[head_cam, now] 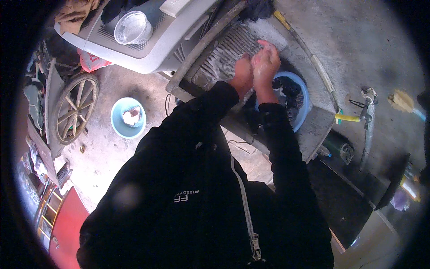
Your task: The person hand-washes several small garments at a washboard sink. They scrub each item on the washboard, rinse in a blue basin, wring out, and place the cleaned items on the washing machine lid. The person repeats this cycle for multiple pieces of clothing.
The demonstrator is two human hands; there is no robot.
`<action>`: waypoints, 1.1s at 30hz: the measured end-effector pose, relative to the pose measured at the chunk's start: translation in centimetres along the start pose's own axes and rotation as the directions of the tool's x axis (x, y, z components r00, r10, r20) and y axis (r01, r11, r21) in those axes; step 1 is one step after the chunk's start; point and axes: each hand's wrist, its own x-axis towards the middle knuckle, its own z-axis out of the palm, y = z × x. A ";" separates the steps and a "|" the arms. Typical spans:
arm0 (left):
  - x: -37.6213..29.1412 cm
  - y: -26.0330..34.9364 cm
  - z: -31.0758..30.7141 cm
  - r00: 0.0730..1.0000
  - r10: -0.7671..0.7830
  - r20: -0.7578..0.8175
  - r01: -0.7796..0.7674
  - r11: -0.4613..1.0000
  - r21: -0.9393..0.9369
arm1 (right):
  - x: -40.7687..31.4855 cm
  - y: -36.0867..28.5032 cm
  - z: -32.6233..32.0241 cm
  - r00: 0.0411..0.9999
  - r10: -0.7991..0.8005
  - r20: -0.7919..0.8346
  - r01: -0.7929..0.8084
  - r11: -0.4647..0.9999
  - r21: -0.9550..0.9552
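My left hand and my right hand are pressed together above a ribbed stone washboard sink. Both look wet. The right hand's fingers curve over the left hand and hide its fingers, so whether something small lies between the palms cannot be told. White suds lie on the ribs and at the far end of the slab. Under my right forearm stands a blue basin, partly covered by the sleeve. Dark wet cloth with some foam fills it.
A washing machine at upper left bears a clear plastic tub. A light blue bucket with a whitish item stands on the floor near a spoked wheel. At right, a yellow hose joins a tap pipe.
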 end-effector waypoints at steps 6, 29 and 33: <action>-1.1 -1.4 -1.4 0.897 0.390 0.209 -0.442 0.764 0.470 | 0.4 3.0 -2.7 0.980 0.197 -0.023 -0.195 0.978 0.081; 0.5 -14.6 6.7 0.835 -0.282 0.473 -0.303 0.482 0.822 | -9.3 20.0 -31.9 0.982 -0.062 0.178 0.188 0.393 -0.900; 2.6 -20.9 8.6 0.576 -0.016 0.818 -0.796 0.217 0.565 | -8.5 20.4 -32.2 0.951 0.085 0.297 0.249 0.358 -0.900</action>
